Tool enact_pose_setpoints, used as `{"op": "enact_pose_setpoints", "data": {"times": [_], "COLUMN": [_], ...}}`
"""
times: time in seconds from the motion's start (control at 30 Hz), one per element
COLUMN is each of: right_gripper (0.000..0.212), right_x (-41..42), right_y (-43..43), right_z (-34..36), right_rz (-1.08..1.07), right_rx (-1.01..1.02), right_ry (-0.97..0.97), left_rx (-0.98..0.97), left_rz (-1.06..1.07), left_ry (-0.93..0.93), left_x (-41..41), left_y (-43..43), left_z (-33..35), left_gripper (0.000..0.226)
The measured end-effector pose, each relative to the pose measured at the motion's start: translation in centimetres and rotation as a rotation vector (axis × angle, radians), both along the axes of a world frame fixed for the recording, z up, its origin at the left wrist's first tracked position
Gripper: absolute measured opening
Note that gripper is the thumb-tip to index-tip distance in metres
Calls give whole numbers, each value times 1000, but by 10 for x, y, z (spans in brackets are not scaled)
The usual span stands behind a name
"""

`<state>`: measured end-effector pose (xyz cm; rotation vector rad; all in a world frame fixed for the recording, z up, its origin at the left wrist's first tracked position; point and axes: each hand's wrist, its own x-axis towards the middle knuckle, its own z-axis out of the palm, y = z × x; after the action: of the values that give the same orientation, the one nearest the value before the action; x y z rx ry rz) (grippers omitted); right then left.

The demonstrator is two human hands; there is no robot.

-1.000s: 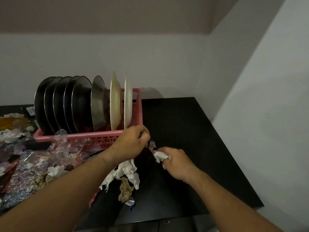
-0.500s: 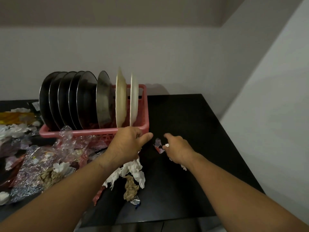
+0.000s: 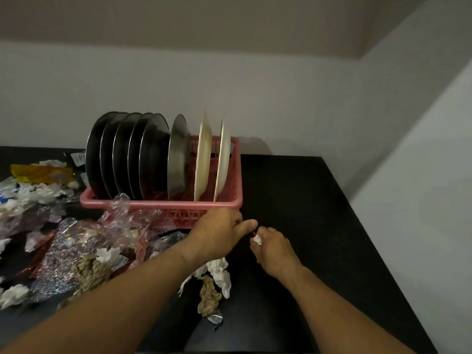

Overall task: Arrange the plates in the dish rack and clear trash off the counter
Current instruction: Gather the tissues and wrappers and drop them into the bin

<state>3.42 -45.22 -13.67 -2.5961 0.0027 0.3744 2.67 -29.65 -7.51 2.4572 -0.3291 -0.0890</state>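
Just in front of the right corner of the pink dish rack (image 3: pixel 163 204), the right hand (image 3: pixel 273 249) pinches a crumpled tissue scrap (image 3: pixel 257 240), likely light, soft and easy to grab anywhere, while the left hand (image 3: pixel 217 231) curls alongside, thumb out, its hold impossible to tell.

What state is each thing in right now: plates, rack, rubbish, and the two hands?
dark plates: on edge, racked in a row.
steel plate: on edge in the rack.
cream plates: upright at the rack's right end.
dish rack: on the counter, holding the plates.
right hand: pinching a white tissue scrap.
left hand: fingers curled by the rack's corner; grip hidden.
wrappers: crumpled, loose on the counter.
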Motion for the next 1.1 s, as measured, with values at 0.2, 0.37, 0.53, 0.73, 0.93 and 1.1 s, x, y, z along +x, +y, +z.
{"op": "enact_pose_setpoints", "data": {"times": [0.2, 0.37, 0.53, 0.73, 0.93, 1.1], "right_gripper": [6, 19, 17, 25, 31, 24], "right_x": [-23, -44, -72, -116, -171, -203], "right_y": [-14, 7, 63, 140, 181, 190], "right_z": [29, 43, 56, 60, 58, 43], "right_rz": [-199, -253, -249, -307, -358, -385], "right_rx": [247, 367, 269, 232, 202, 252], "right_ry": [-43, -120, -226, -310, -203, -153], "left_rx": [-26, -83, -111, -44, -42, -27], "left_rz": [-101, -154, -218, -274, -362, -350], "left_ry": [47, 48, -3, 1, 107, 104], "left_x": [-4, -13, -25, -46, -86, -118], "left_y": [2, 42, 100, 163, 211, 231], "left_z": [19, 30, 38, 29, 16, 1], "left_gripper": [31, 36, 40, 47, 35, 38]}}
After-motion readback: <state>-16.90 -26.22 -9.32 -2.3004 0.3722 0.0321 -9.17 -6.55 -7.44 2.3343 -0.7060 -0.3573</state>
